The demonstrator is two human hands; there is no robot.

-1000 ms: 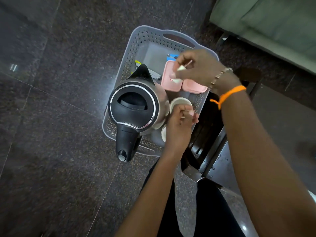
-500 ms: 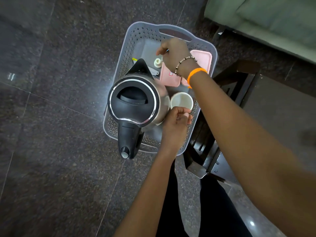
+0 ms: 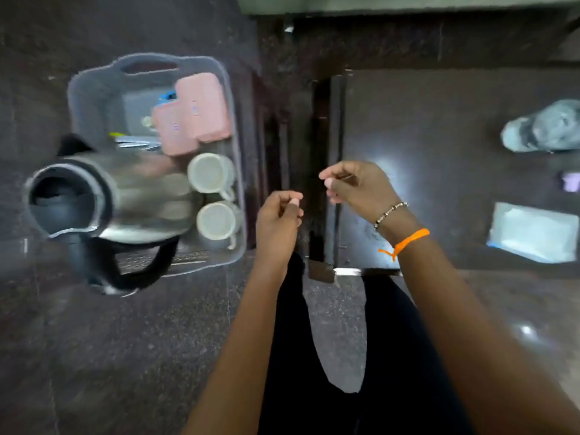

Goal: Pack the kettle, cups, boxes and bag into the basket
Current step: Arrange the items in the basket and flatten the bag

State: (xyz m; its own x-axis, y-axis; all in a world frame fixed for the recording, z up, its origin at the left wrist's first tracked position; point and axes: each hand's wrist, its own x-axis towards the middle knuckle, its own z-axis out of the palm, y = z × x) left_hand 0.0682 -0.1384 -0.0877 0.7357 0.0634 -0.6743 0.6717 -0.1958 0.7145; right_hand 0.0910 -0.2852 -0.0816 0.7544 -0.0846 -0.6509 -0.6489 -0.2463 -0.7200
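The grey perforated basket (image 3: 233,133) stands on the floor at the left. Inside it are the steel kettle (image 3: 131,189) with its black handle, two white cups (image 3: 212,174) (image 3: 218,219) along the right wall, and two pink boxes (image 3: 201,105) (image 3: 171,130) at the far end. My left hand (image 3: 277,221) hovers just right of the basket, fingers loosely curled and holding nothing. My right hand (image 3: 357,186) hangs over the dark table's left edge, also holding nothing. A crumpled grey-blue bag (image 3: 546,127) lies on the table at the far right. The view is blurred.
The dark table (image 3: 423,136) also carries a flat white packet (image 3: 533,232) and a small purple thing (image 3: 569,182) at the right edge. Small items lie on the basket floor beside the boxes. A green sofa edge (image 3: 376,1) runs along the top. Dark stone floor surrounds the basket.
Both hands have come out of the basket and moved right, toward the table. My view has swung right, so the table's bag and packet show. The second cup now sits in the basket.
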